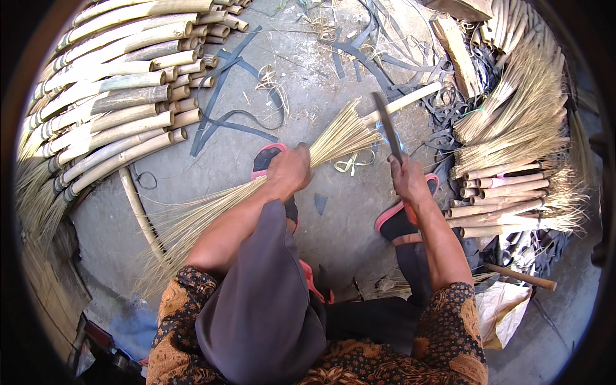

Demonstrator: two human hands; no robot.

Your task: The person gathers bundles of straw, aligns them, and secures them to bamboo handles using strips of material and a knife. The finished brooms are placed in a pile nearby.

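My left hand (289,170) is closed around a bundle of thin straw-coloured broom sticks (341,136). Their thick, splayed ends point up and right; the fine tips trail down left past my forearm. In my right hand (409,179) is a long dark-bladed knife (387,122), raised with its tip pointing away from me. The blade stands just right of the thick ends; whether it touches them I cannot tell. A pale wooden rod (410,101) extends behind the blade, its near end hidden by the bundle.
Bamboo-handled brooms (115,99) are stacked at the left, above a loose bamboo pole (138,205). Stick bundles (507,135) and short bamboo handles (500,199) lie at the right. Black rubber strips (231,77) litter the concrete floor. My sandalled feet (396,221) flank the work.
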